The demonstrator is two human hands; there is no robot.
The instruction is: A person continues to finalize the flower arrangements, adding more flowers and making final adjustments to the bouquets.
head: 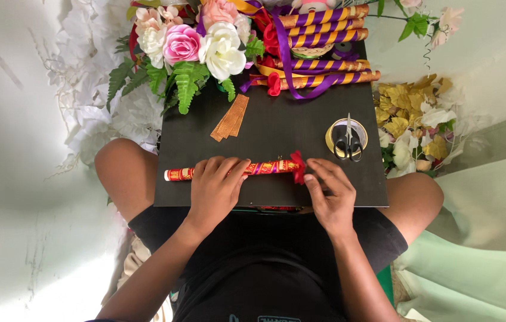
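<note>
Red-wrapped stick (265, 168) lies under the flat left hand (216, 189), while the right hand (330, 194) pinches its red bow (298, 166).

Board (277, 134): black, plain. Stick (235, 170) under hands: red with gold print, pink band, red ribbon flower (298, 167) at end. Finished sticks (324, 24): gold and purple spiral stripes, purple ribbon. Artificial flowers (196, 45): pink, white, peach; green ferns. Scissors (347, 143): black handles. Tape roll (332, 132): gold. Paper strips (230, 118): copper-gold.
</note>
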